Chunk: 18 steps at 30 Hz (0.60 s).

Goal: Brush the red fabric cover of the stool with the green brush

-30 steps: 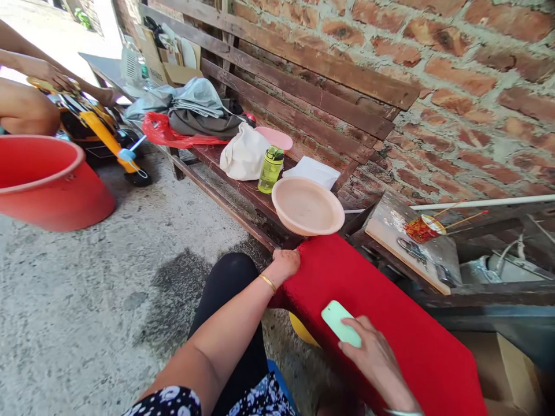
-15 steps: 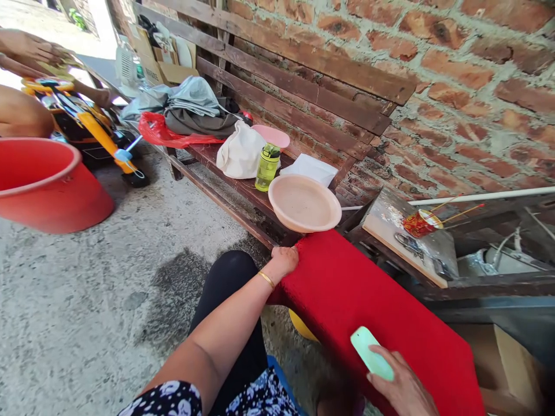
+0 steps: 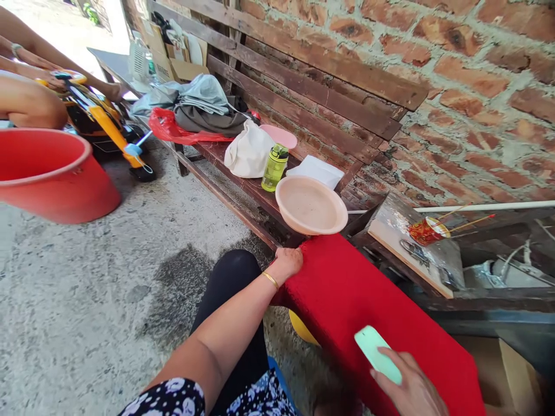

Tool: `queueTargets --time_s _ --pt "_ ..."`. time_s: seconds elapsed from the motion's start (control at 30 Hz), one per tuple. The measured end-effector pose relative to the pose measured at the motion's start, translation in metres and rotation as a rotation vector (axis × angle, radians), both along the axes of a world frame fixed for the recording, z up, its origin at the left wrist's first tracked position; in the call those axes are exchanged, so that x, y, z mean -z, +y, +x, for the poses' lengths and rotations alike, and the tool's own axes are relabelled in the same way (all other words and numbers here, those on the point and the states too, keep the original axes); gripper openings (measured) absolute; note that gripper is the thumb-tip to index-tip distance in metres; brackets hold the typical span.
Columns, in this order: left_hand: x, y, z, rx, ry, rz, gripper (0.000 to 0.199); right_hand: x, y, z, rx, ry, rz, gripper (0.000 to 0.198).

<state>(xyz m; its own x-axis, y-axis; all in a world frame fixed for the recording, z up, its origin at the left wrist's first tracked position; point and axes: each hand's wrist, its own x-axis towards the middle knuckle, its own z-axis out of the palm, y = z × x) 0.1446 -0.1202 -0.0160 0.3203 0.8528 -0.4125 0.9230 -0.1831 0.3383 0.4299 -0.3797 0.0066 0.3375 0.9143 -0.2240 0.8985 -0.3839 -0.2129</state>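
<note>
A long red cloth-covered board (image 3: 359,289) stretches from the bench toward the lower right. My left hand (image 3: 288,263) is closed on its far left corner; the fingertips are hidden beneath the edge. In my right hand (image 3: 410,384) is a mint-green scrub brush (image 3: 376,352), an oblong piece with a small hole near its end. It lies flat against the red cloth, its underside hidden. Just past my left hand, a pale pink basin (image 3: 311,205) rests at the end of the bench and seems to hold water.
On the wooden bench (image 3: 255,193) stand a green bottle (image 3: 274,167), a white cloth bag (image 3: 248,151) and folded clothes. A red tub (image 3: 93,188) and a toy digger (image 3: 104,121) occupy the left floor, near another person's arms and legs. A board with a red cup (image 3: 427,231) lies at right.
The view has shifted slightly, so the bench and basin sit a little further right. My right hand and the brush stay on the red cloth; my left hand keeps its hold.
</note>
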Motion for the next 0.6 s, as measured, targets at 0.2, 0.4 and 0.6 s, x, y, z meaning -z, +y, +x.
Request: queueTargets --time_s 0.2,0.4,0.6 --pt "0.004 0.010 -0.005 0.034 -0.001 -0.042 0.035 -0.010 0.117 -0.149 -0.389 -0.088 0.012 0.040" --pt "0.006 0.010 -0.003 0.033 0.005 -0.041 0.040 -0.003 0.107 -0.146 -0.391 -0.106 -0.087 0.041" --pt "0.004 0.004 0.001 0.004 0.010 -0.015 0.044 0.013 0.002 -0.022 -0.090 -0.016 -0.106 0.049"
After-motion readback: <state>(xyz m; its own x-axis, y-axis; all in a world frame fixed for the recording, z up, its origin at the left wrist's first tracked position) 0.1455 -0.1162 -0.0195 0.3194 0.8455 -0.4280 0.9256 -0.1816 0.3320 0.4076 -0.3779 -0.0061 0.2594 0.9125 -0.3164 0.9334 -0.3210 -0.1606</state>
